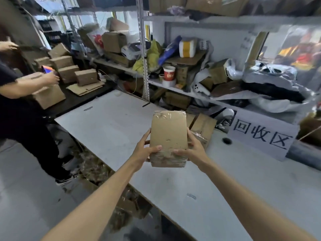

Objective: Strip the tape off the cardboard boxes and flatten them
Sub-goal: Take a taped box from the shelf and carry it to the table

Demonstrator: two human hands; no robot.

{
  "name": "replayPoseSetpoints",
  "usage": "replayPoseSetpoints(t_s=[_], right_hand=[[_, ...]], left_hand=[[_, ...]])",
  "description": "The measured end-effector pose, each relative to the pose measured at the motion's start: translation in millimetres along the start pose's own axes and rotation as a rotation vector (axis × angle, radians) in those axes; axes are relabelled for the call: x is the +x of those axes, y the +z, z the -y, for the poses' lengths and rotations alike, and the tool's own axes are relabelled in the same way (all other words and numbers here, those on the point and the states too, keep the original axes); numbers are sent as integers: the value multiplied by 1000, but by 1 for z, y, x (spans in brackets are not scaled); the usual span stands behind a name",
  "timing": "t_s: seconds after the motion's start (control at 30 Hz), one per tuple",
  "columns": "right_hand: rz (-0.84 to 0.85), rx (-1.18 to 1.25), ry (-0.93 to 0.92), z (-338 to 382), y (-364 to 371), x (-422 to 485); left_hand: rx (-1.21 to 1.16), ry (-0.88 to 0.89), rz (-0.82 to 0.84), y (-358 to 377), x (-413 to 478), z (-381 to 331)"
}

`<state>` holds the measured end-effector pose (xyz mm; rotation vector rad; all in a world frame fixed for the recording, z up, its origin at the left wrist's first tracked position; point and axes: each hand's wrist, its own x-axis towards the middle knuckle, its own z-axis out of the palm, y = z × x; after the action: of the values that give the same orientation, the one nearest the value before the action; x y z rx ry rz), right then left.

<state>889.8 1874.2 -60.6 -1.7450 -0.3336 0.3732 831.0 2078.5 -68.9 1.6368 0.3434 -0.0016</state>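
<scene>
I hold a small brown cardboard box (168, 134) upright in the air above the white table (107, 119). Clear tape (166, 158) wraps its near end, and more tape shines along its far top edge. My left hand (145, 150) grips the box's lower left side, thumb lying across the front face. My right hand (192, 148) grips the lower right side, its thumb on the front near the taped end. Behind the held box lies another cardboard box (202, 126) on the table, opened and with crinkled tape on it.
A white sign (262, 134) with black characters leans at the table's right. Cluttered metal shelves (182, 66) stand behind it. At the left a person (22, 94) handles boxes at a dark table stacked with several boxes (69, 70). Cardboard scraps (104, 171) lie on the floor beside the table.
</scene>
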Motion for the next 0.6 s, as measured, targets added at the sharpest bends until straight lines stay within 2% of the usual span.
replayPoseSetpoints(t_s=[0.3, 0.6], right_hand=[[-266, -24, 7, -60, 39, 9], [-490, -157, -65, -145, 71, -9]], left_hand=[[-7, 88, 255, -15, 70, 75], [-7, 267, 379, -5, 93, 160]])
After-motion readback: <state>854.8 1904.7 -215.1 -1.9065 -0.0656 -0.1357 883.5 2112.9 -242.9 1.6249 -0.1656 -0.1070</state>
